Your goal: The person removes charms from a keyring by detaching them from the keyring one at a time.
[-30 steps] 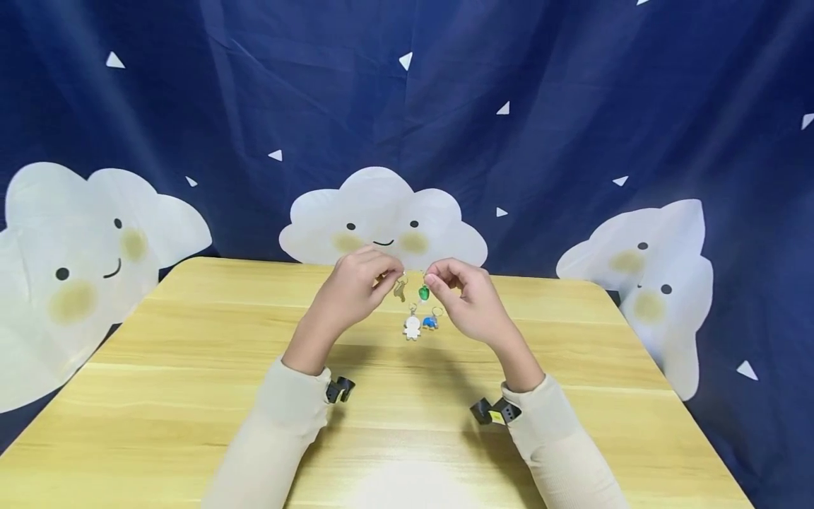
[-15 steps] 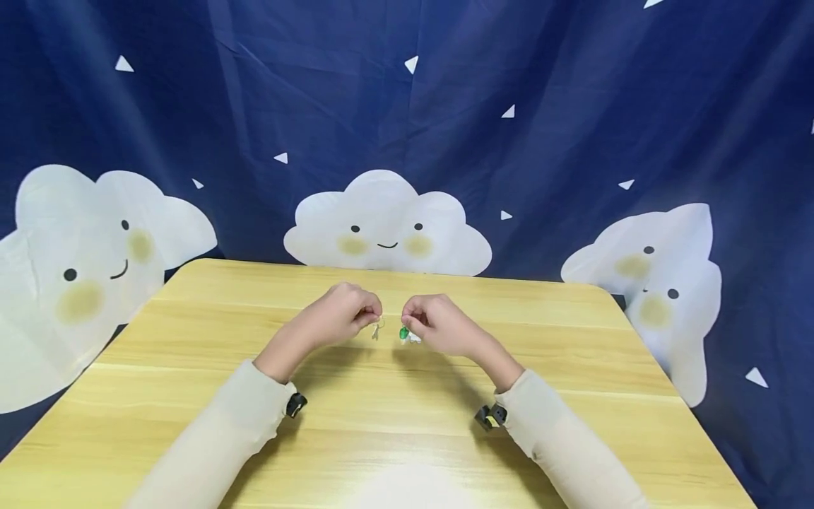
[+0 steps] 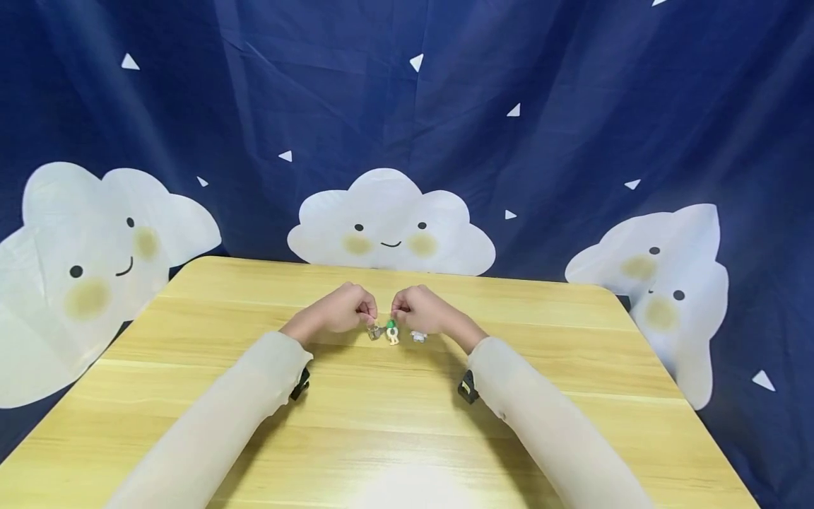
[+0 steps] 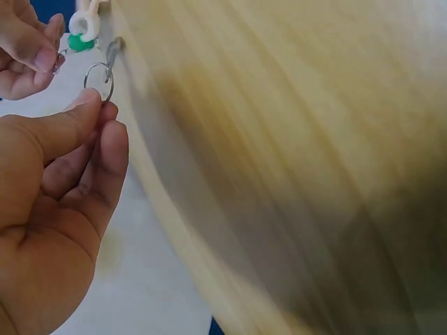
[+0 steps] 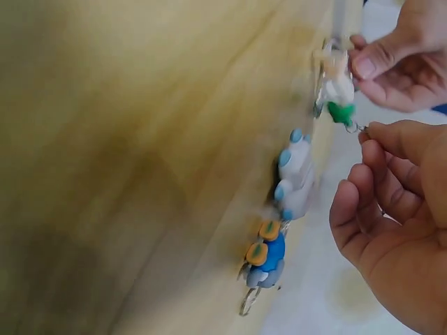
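Note:
My left hand [image 4: 63, 174] pinches a thin metal ring [image 4: 98, 81] between thumb and fingers, and a small key [image 4: 114, 54], blurred, hangs from it. Facing it, my right hand [image 5: 401, 202] pinches the small metal link at the top of a keychain figure [image 5: 340, 87] with a green top and a pale body. In the head view the key and the green-topped figure [image 3: 392, 332] are side by side, close over the table. Just by my right hand, a white figure charm [image 5: 297, 174] with light-blue tips and a blue-and-orange charm [image 5: 265, 255] lie on the table.
The wooden table [image 3: 381, 396] reaches to its far edge just past the hands. Behind it hangs a dark blue curtain [image 3: 356, 92] with white clouds and triangles. Dark wrist cameras sit at both cuffs.
Both hands have come down and nearer the body with the key and the green-topped figure, and these have moved closer together. The blue charm is now hidden behind my right hand in the head view.

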`<state>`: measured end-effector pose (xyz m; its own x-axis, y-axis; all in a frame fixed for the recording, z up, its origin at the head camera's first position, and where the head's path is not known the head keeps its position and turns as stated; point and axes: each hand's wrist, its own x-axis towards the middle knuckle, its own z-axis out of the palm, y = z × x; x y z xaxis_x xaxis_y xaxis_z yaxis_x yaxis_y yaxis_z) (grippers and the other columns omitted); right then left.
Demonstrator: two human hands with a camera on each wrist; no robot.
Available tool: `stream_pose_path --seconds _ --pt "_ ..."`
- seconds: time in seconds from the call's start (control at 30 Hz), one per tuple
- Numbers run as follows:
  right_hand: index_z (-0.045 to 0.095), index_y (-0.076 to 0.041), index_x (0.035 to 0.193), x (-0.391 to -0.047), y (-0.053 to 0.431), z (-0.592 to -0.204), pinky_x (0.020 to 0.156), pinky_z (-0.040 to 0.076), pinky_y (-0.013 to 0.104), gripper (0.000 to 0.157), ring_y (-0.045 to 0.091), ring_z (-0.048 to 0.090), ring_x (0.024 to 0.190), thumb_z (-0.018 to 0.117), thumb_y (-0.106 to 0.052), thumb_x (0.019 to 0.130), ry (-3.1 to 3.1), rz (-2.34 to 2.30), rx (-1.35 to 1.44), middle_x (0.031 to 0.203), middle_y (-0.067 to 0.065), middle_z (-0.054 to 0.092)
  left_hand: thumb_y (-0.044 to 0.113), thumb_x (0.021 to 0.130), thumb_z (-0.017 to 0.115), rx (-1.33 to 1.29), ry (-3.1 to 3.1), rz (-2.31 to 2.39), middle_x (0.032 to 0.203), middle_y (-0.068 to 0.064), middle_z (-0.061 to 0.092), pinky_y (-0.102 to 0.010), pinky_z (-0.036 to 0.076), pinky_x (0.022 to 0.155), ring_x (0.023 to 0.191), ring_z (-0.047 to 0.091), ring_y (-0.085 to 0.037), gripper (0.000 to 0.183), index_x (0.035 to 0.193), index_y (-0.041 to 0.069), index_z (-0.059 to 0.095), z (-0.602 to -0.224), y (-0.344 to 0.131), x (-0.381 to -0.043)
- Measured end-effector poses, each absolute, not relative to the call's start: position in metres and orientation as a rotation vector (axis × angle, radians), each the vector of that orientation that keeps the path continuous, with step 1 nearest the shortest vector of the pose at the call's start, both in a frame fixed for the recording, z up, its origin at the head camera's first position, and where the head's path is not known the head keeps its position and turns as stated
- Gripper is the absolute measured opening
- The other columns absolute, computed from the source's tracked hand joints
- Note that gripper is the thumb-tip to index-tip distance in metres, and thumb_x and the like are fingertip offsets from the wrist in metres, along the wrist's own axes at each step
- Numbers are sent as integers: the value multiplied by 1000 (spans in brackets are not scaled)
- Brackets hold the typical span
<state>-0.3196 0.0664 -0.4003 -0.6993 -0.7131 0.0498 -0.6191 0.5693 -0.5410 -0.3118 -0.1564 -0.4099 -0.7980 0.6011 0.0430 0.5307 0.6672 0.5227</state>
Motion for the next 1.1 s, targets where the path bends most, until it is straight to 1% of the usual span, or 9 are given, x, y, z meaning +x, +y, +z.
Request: stream_pose_path --seconds 0.13,0.23,0.4,0.57,0.77,0.97,1.1 --pt "75 -2 93 -334 64 -404 61 45 20 12 7 51 60 64 -4 97 2642 -737 -1066 76 5 72 1 91 74 889 2748 764 75 2 70 -29 53 72 71 61 -10 14 80 8 73 -413 -160 -318" --pt "77 -4 91 -341 64 -407 64 46 22 14 9 53 63 64 -3 97 2640 -701 -1032 80 4 73 -1 91 72 863 2745 753 74 1 70 -29 53 73 71 61 -10 13 80 7 73 -414 -163 -321" --pt "77 -6 91 -349 67 -411 68 50 24 15 10 56 66 65 -5 99 2641 -662 -950 80 0 72 -4 87 67 833 2746 741 75 0 72 -30 54 73 72 63 -12 14 80 6 75 -416 -164 -325" --pt "78 -9 88 -356 68 -413 72 50 26 16 11 56 70 67 -10 100 2645 -623 -892 80 -2 71 -5 84 66 783 2735 710 77 1 72 -31 54 76 77 62 -13 16 80 7 77 -414 -166 -328" --pt "78 -12 88 -358 69 -413 73 50 27 16 12 57 72 68 -13 100 2623 -625 -816 82 -4 72 -2 84 71 759 2736 683 77 3 72 -34 53 80 78 61 -15 13 79 8 76 -415 -170 -328" --pt "78 -10 89 -359 72 -412 72 50 27 13 11 57 70 69 -12 98 2633 -673 -829 80 -3 71 2 87 74 750 2730 682 77 3 72 -32 50 74 74 58 -15 11 79 9 77 -416 -173 -331" --pt "78 -10 87 -356 74 -412 74 49 28 13 10 56 67 70 -12 98 2661 -676 -873 77 -2 71 3 87 73 771 2742 658 78 5 73 -34 54 79 77 62 -14 11 81 10 78 -416 -176 -331"
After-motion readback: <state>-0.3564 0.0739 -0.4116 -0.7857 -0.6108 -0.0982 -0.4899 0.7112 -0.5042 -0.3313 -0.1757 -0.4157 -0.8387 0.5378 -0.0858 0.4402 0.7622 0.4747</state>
